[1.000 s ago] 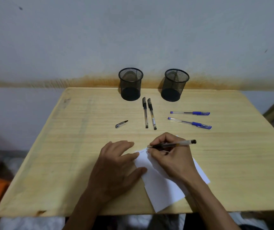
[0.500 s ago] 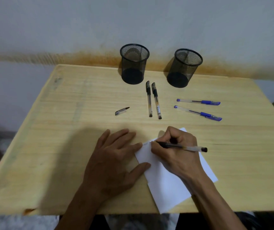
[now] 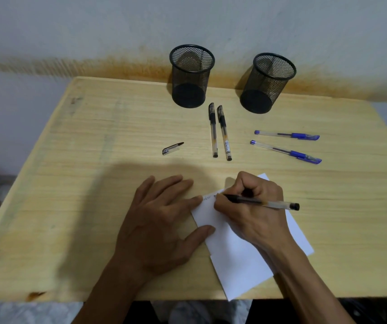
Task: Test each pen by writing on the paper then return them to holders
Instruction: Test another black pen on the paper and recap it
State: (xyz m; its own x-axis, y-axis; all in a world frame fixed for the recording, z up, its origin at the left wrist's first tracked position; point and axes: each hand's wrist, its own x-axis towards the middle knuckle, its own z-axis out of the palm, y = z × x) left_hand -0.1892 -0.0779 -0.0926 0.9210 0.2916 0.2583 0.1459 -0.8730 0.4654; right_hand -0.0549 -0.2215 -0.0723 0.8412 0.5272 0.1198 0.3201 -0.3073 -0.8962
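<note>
My right hand [image 3: 253, 206] grips an uncapped black pen [image 3: 267, 203], its tip on the top left corner of the white paper [image 3: 237, 258], where a little writing shows. My left hand [image 3: 162, 220] lies flat, fingertips and thumb pressing the paper's left edge. The pen's cap [image 3: 172, 148] lies on the table beyond my left hand. Two capped black pens [image 3: 219, 130] lie side by side in the middle. Two capped blue pens [image 3: 286, 143] lie to their right. Two black mesh holders, the left holder [image 3: 191, 76] and the right holder [image 3: 268, 83], stand at the far edge.
The wooden table [image 3: 94, 183] stands against a pale wall with a rusty stain band. The paper's near corner reaches slightly past the table's front edge. Floor shows to the left, with something orange at the left frame edge.
The view has tilted down and closer. My right hand lowered the pen from level above the paper to tip-down, and a short line of writing has appeared at the paper's corner.
</note>
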